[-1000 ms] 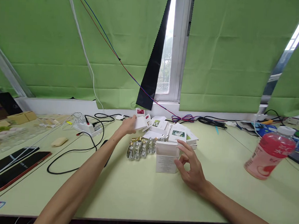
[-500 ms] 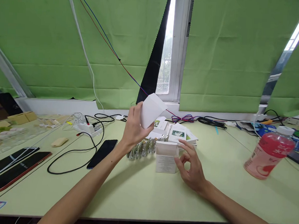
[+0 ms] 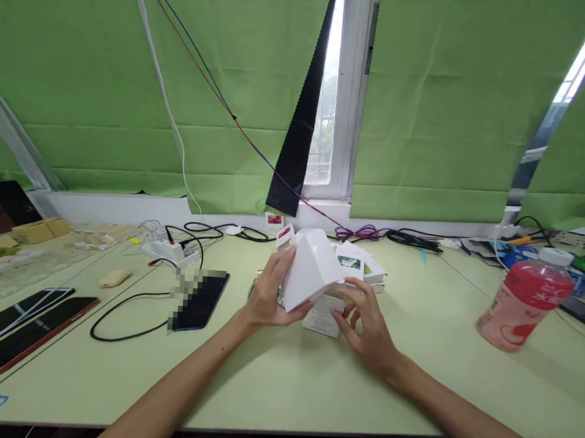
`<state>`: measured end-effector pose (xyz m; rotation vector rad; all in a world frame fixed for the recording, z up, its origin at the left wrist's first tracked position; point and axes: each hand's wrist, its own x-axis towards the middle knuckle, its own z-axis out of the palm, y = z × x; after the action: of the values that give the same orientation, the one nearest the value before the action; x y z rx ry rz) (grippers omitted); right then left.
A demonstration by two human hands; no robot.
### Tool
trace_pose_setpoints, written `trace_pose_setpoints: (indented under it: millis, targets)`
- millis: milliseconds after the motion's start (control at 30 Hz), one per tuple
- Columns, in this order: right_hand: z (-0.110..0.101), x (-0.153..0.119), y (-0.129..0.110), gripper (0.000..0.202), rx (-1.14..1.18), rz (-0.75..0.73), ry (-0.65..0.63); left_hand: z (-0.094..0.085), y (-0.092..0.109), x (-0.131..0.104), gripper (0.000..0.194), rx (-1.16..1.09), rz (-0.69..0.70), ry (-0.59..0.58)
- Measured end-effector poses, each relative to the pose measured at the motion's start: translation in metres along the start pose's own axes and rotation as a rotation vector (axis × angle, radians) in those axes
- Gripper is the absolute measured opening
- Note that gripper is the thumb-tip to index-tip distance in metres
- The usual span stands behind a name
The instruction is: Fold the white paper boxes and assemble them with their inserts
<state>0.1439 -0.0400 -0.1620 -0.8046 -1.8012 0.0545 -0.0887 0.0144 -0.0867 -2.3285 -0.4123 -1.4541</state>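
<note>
My left hand (image 3: 273, 288) is closed round a plain white carton (image 3: 314, 267), tilted over a smaller white box. That smaller box (image 3: 322, 316), with printed text on its front, stands on the table, its top hidden behind the carton. At its right edge, my right hand (image 3: 368, 324) grips it between thumb and curled fingers. Beyond the carton lie white packets with a green picture (image 3: 350, 262). Two small white cards with red pictures (image 3: 285, 234) show at the carton's upper left. Silvery packets behind my left hand are mostly covered.
A pink drink bottle (image 3: 525, 298) stands on the right. To the left lie a dark phone (image 3: 200, 301), a black cable (image 3: 111, 296), a power strip (image 3: 170, 250) and two more dark devices (image 3: 28, 334). Coiled wires (image 3: 411, 239) run along the back edge.
My left hand has lowered the carton and brought it rightward over the smaller box. That box now leans slightly, and the red-picture cards have come into view.
</note>
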Motion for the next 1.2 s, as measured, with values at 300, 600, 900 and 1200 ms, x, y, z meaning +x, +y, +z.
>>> trace_pose_setpoints:
  millis: [300,600,900,1200]
  targets:
    - [-0.006,0.002,-0.006,0.054,0.069,-0.063,0.11,0.009,0.01,-0.013,0.091,-0.048,0.092,0.056]
    - [-0.016,0.009,-0.018,0.057,0.111,-0.295,0.212,0.019,0.026,-0.016,0.087,-0.095,0.17,0.128]
    - [-0.017,0.007,-0.021,0.05,0.03,-0.378,0.188,0.024,0.039,-0.017,0.086,-0.257,0.164,0.087]
    - [-0.015,0.008,-0.026,0.063,0.062,-0.44,0.235,0.029,0.038,-0.024,0.089,-0.321,0.139,0.078]
